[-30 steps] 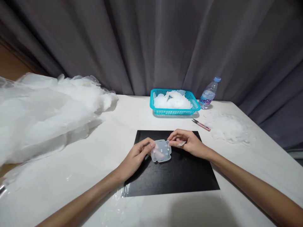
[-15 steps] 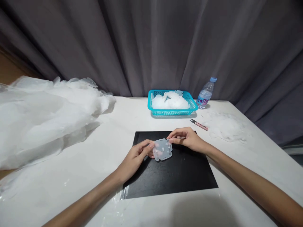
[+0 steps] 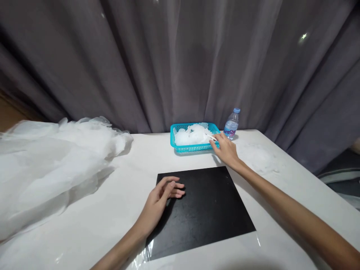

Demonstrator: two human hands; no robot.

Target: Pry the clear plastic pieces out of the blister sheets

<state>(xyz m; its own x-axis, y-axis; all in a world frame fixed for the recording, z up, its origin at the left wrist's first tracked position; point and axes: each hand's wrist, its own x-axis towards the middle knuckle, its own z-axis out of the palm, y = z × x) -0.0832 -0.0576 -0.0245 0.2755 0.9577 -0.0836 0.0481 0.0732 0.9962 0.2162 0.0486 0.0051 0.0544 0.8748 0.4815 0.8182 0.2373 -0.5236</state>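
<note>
Object (image 3: 211, 137), thin and white, in pinched right hand (image 3: 224, 148), left hand (image 3: 160, 198) half open

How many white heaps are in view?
3: a big heap on the left, a small heap in the basket, a flat heap beyond the right forearm.

We seem to be at a handwork station, in a home or workshop; we cannot tell which. From our black mat (image 3: 208, 210), sheer white material (image 3: 56, 168) heaps at ten o'clock, white pieces (image 3: 189, 136) lie in a plastic basket (image 3: 194, 148) at twelve, and curtains (image 3: 191, 67) hang beyond the white table (image 3: 126, 210).
</note>
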